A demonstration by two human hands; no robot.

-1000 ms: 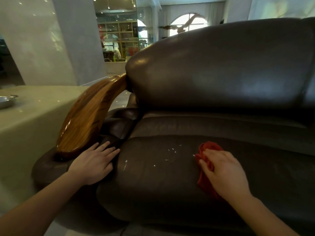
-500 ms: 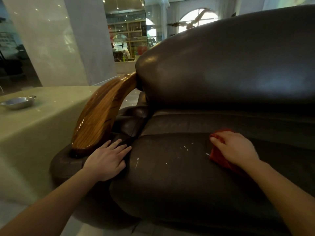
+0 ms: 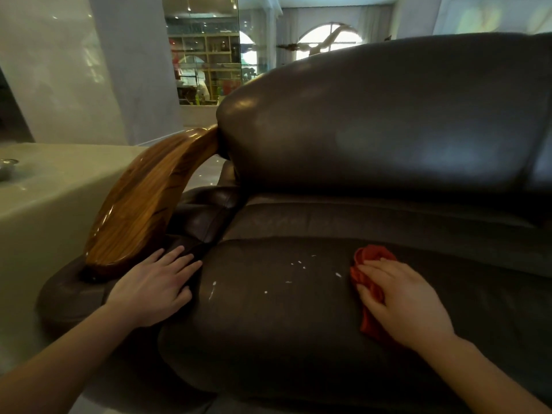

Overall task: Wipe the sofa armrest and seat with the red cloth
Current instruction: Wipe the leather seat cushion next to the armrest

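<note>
Room: lounge with a glass wall and display shelves [image 3: 206, 70] behind; a pale side table [image 3: 53, 198] with a metal dish [image 3: 6, 168] stands left of the sofa.
Surface: dark leather seat [image 3: 268, 339], with the backrest [image 3: 388, 115] above it.
Cloth: red cloth [image 3: 373, 258] lies bunched on the seat, right of centre, long axis front-to-back under our palm.
Right hand [image 3: 403, 297]: flat on the cloth, fingers nearly straight, pressing it into the leather. We see no pinch.
Left hand [image 3: 155, 288]: flat and holding nothing, resting on the leather pad at the foot of the wooden armrest [image 3: 143, 204], fingertips at the crease beside the seat.
Debris: white specks [image 3: 298, 264] lie on the seat between our hands. The nearest is just beside the cloth's left edge; a streak lies near our left fingertips.
Key relation: the specks lie left of the cloth and the right hand is nearer them. We judge the next stroke to be a leftward sweep, cloth broadside leading.
Status: seat wipe looks underway; we can't tell whether the armrest is done.
Risk: the sweep could drive crumbs into the crease.
</note>
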